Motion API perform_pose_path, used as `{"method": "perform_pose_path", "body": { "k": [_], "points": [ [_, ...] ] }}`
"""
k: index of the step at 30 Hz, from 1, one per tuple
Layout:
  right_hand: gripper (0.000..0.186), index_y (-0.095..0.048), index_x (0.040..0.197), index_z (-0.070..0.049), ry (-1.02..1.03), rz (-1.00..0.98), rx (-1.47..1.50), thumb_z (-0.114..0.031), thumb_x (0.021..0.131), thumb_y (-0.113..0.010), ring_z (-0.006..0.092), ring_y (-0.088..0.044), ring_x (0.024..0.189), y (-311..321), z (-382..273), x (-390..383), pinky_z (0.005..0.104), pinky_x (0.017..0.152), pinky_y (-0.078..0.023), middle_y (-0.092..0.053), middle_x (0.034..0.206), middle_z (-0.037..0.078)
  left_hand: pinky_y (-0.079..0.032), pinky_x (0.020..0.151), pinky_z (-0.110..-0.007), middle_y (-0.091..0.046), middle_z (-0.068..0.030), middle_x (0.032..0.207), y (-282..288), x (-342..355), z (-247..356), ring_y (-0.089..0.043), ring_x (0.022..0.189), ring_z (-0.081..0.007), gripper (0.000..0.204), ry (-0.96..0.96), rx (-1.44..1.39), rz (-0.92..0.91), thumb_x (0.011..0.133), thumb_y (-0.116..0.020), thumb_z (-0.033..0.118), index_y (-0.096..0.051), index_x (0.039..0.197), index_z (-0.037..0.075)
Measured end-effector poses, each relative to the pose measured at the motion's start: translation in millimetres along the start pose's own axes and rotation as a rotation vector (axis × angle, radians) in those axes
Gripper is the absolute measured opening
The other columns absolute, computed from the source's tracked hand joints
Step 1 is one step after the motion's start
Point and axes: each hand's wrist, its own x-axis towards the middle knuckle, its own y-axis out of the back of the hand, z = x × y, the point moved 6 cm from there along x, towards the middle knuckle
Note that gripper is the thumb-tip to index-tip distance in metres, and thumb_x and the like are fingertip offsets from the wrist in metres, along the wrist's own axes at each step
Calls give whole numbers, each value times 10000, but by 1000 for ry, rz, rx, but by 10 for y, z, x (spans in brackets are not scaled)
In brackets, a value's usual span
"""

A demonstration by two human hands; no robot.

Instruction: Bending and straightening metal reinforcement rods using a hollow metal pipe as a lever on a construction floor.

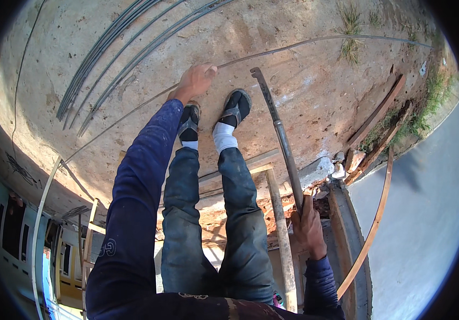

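Observation:
Across the dirt ground runs a long thin steel rod point(357, 36), with my left hand point(195, 82) closed around it in front of my feet. My right hand point(309, 226) grips the lower end of a long metal bending bar point(283, 136). The bar slants up and away, and its notched, hooked head lies just short of the rod, apart from it. Both my feet, in dark sandals, stand between the rod and me. Ahead on the left lies a bundle of steel bars point(93, 69).
A wooden pole point(280, 234) lies beside my right leg. Farther right are wooden planks point(377, 113), broken masonry, tufts of grass point(350, 45) and a smooth grey surface point(411, 229). At lower left stand a wooden ladder point(87, 250) and a building.

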Motion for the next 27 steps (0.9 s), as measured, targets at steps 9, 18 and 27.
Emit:
{"method": "perform_pose_path", "body": {
  "k": [9,18,27],
  "points": [
    [221,-467,932,17,-622,-20,487,-111,800,-591,254,-558,533,-424,444,9,386,504,-442,-531,614,139,-403,1015,-455,-615,-193,1179,150,-85,702,-542,1172,-384,468,-217,19,249,882,-596,341,-565,1262,70],
    [96,-556,933,-56,-802,167,1100,-90,844,-567,126,-538,546,-595,731,143,283,448,-471,-530,670,29,-332,1064,-535,-498,-160,1335,-385,-773,-792,-442,1272,-347,501,214,51,243,829,-621,261,-539,1288,79],
    [171,-499,1013,-38,-800,16,1069,-83,871,-581,113,-514,478,-852,602,186,263,394,-436,-578,696,60,-439,960,-514,-575,-160,1232,-271,-1630,-2256,-529,1175,-352,371,477,149,49,850,-598,233,-579,1186,75]
  ]
}}
